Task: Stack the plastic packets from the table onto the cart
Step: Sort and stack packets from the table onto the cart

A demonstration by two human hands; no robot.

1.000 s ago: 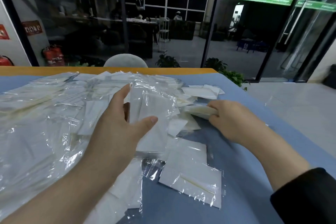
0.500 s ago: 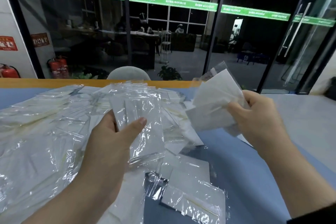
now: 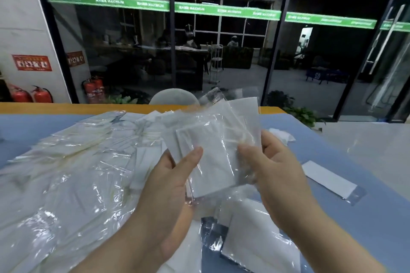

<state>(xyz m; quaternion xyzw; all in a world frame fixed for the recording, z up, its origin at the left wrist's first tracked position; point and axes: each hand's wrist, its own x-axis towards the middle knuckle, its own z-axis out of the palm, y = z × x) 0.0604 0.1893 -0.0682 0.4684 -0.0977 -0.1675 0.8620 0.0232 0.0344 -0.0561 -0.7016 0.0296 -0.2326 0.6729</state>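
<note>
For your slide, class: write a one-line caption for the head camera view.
Both hands, left hand and right hand, hold a bunch of plastic packets above the packet-strewn blue table.

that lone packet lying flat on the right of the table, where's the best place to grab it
Take the lone packet by its near clear end flap, which has no white insert. It lies flat on the blue table, apart from the pile, so come from the right, probably sliding a thumb under and pinching.

The packets (image 3: 208, 162) were clear plastic over white; the table (image 3: 355, 217) was blue with an orange edge; upper frame, a green band (image 3: 199, 8); lower left, red extinguishers (image 3: 42, 95).
</note>
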